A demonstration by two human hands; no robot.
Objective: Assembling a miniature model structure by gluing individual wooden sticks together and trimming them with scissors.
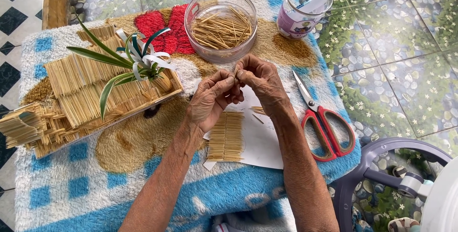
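My left hand [210,99] and my right hand [260,81] meet fingertip to fingertip just in front of a clear round bowl [196,10] full of toothpicks. Together they pinch a single thin toothpick [235,71] between thumbs and forefingers. Below the hands a flat mat of toothpicks [226,136] laid side by side rests on a white sheet of paper [262,141]. A few loose toothpicks lie on the paper near my right wrist.
A toothpick house model [86,93] with a green and white plant sprig [138,62] sits at the left. Red-handled scissors [324,127] lie to the right. A clear glue jar [300,7] stands at the back right. All rest on a fluffy patterned towel [95,184]. A fan base [396,179] is at lower right.
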